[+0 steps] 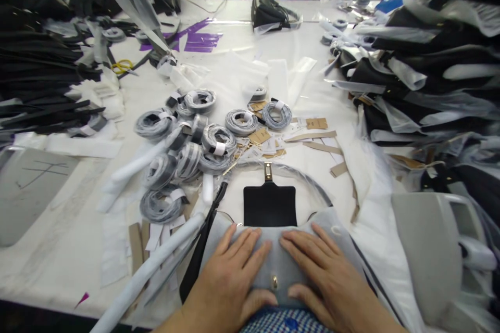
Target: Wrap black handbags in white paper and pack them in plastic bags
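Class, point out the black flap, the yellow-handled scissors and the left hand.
Black flap [269, 206]: head view, middle of its face.
Yellow-handled scissors [122, 66]: head view, handles.
Left hand [233, 269]: head view, back of hand.

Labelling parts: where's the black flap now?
Head view, lower centre: black flap lies beyond left hand and right hand, at the far edge of the grey bag.
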`<state>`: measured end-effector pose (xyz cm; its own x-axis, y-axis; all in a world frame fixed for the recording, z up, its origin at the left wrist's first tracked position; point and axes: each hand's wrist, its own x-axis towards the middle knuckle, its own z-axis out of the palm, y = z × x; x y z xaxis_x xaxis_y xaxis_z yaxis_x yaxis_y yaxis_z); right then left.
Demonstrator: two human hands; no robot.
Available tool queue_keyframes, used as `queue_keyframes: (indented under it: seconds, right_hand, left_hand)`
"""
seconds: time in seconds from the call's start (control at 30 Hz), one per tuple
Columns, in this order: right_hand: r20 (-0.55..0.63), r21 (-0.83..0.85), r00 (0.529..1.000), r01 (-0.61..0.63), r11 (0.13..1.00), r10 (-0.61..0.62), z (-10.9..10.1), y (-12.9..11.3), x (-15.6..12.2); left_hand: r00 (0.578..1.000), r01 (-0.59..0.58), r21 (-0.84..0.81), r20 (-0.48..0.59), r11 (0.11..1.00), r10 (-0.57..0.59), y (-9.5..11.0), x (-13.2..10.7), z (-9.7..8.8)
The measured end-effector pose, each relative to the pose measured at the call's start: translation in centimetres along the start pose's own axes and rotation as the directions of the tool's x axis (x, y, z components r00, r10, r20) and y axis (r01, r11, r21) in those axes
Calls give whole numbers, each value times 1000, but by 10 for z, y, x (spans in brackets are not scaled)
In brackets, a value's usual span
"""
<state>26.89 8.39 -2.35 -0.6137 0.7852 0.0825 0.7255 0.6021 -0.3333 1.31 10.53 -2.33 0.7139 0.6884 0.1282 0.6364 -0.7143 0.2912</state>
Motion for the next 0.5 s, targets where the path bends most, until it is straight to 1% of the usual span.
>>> queue_keyframes:
  seconds: [0.1,0.17,0.3,0.37,0.5]
  right_hand:
    - [94,-33,995,-19,999,22,0,-3,-9]
    - [113,-23,993,-44,999,46,4,-4,-11]
    - [95,-10,993,-63,998,64,11,-4,-11]
    - [76,-20,995,-61,998,63,10,-7,-12]
    - [58,-9,996,-64,998,64,-2,-16,-6]
  left_hand:
    - [991,4,0,130,1000,-4,5,-13,-3]
    - [987,13,5,162,1000,-13,7,-17,-1]
    - [992,8,4,128,1000,-9,7,-18,6]
    - [995,1,18,100,1000,-3,7,-18,10]
    - [999,-15,66,42,998,12,7,-19,16]
